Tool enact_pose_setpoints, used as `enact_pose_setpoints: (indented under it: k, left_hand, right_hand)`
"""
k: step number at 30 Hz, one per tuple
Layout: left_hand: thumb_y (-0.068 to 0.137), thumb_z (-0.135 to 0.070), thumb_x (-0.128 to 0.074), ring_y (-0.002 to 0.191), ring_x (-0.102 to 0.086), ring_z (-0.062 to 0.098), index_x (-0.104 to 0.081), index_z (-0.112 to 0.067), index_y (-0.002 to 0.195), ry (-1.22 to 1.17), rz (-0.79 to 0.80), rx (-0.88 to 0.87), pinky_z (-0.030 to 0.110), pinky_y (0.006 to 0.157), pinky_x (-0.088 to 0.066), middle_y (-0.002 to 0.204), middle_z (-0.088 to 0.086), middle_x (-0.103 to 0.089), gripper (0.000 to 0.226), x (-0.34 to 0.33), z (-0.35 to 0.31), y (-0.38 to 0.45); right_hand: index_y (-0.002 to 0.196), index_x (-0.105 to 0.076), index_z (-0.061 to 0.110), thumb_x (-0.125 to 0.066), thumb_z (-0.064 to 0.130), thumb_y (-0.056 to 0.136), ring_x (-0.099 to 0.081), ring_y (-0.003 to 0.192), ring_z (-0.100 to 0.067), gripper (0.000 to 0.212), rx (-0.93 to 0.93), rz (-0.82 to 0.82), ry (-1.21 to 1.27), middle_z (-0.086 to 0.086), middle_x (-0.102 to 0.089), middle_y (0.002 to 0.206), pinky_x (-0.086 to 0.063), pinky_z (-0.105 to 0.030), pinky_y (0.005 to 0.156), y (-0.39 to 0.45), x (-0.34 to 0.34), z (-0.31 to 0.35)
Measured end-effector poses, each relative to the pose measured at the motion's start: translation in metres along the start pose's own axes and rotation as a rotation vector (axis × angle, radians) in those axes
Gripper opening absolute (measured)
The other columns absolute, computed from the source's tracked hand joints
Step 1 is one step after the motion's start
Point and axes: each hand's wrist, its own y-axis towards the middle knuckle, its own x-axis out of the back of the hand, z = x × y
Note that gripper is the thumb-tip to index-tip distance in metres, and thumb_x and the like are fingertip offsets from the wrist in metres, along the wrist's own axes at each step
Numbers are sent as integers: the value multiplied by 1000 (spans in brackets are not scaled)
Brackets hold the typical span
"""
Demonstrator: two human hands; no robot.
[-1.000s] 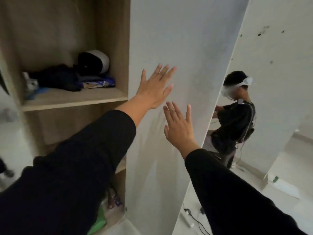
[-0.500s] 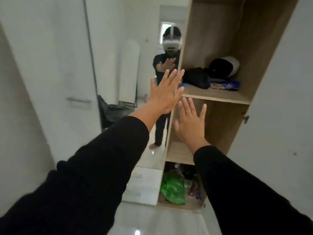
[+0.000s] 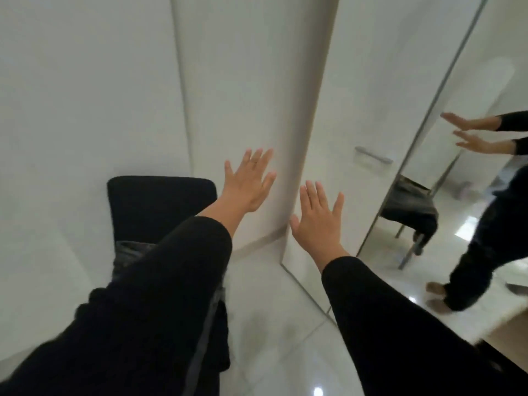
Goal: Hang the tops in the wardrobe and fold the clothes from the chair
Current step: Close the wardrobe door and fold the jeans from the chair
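Black-sleeved left hand [image 3: 248, 182] and right hand [image 3: 319, 221] raised, fingers spread straight, holding nothing, above chair [image 3: 160, 201].

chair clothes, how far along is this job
Nothing looks done yet. Dark clothes lie heaped on the black chair, unfolded. In hand: nothing; the left hand and right hand are both spread open. Left: hanging the tops and all the folding.

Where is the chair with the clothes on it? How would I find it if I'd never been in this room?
Find the tall white wardrobe with the mirror door. Left of it, against the white wall, stands the chair, partly hidden by the sleeve of the left hand. It is the one black thing there, with dark clothes heaped on its seat.
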Motion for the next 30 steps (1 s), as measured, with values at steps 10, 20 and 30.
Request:
enact_pose_setpoints:
  k: [10,20,30]
  left_hand:
    - [100,-45,-16,147,5,19,-2,-28,151,140,109,557,56,115,-2,160,-2,-2,55,12,184,-113]
    - [100,-44,-29,147,4,20,-11,-25,151,183,359,551,57,114,-3,160,-1,-3,58,-52,289,-133]
    - [89,-27,-58,147,2,21,-21,-25,148,303,527,305,51,116,-7,159,2,-7,70,-172,398,-81]
  right_hand:
    - [152,-4,16,-27,43,98,9,147,-21,65,365,148,174,-2,3,160,9,-54,113,13,-37,156]
    - [152,-3,17,-31,43,98,10,147,-20,65,411,390,168,-2,3,160,8,-55,114,20,-117,255]
    - [151,-2,20,-53,40,91,7,147,-22,81,248,568,159,-2,0,160,1,-58,114,51,-255,335]
